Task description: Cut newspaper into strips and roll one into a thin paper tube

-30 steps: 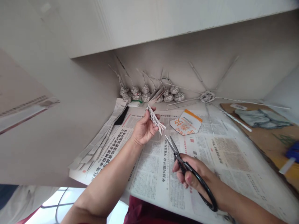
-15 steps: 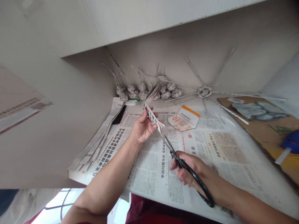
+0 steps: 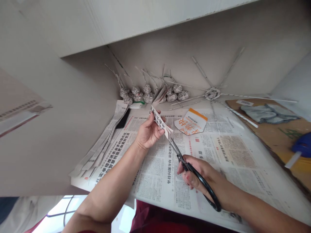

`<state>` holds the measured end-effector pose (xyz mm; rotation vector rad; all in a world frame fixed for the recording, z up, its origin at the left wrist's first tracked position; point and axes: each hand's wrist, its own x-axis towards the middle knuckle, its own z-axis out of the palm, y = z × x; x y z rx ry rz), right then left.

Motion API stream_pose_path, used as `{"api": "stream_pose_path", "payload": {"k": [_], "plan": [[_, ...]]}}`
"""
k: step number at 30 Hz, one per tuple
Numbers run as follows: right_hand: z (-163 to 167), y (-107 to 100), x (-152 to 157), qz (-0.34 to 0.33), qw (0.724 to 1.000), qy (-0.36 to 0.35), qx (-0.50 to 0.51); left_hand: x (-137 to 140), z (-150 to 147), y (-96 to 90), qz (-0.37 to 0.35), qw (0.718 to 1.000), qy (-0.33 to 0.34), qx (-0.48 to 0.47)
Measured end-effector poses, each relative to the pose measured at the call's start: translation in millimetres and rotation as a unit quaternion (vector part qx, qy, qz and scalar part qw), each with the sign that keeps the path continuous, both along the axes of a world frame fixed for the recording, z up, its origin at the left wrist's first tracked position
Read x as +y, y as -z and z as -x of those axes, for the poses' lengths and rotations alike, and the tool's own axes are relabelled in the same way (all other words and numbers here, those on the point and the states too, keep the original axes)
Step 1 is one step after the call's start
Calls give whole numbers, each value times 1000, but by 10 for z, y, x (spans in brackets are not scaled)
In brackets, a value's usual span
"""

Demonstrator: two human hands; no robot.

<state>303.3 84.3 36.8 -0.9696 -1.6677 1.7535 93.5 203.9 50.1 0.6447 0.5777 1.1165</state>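
My left hand [image 3: 149,131] is closed on a folded strip of newspaper [image 3: 157,119], whose layers fan apart at the far end. Black-handled scissors [image 3: 191,171] are in my right hand [image 3: 200,173], with fingers wrapped round the handles. The scissor blades point up and left and meet the near end of the strip; they look closed there, and I cannot tell whether paper lies between them. Beneath both hands spreads a newspaper sheet [image 3: 155,181]. Just right of the strip lies a cut paper piece [image 3: 191,122] with an orange edge.
Several woven paper gourds [image 3: 148,94] line the back wall. A woven ring with long paper rods [image 3: 212,94] leans there too. More newspaper strips [image 3: 107,139] lie at left, by a black flat object [image 3: 122,119]. Cardboard [image 3: 262,129] with denim [image 3: 268,114] and a blue tool [image 3: 302,145] are at right.
The scissor blades have come together at the near end of the strip, where they were slightly apart before. My left hand has hardly moved.
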Motion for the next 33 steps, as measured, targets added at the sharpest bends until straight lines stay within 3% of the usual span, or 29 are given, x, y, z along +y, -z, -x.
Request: {"api": "stream_pose_path", "payload": {"k": [9, 14, 22, 29, 33], "plan": [[-26, -5, 7, -11, 1000, 0, 16, -13, -56, 34, 3, 999, 47, -26], [-54, -37, 8, -40, 999, -3, 16, -12, -75, 112, -26, 998, 58, -6], [-40, 6, -6, -30, 999, -3, 23, -4, -67, 144, -61, 991, 119, -17], [-53, 14, -40, -44, 999, -12, 9, -9, -17, 96, -74, 996, 44, -19], [-47, -20, -45, -47, 999, -11, 2, -9, 28, 53, -88, 995, 53, -14]]}}
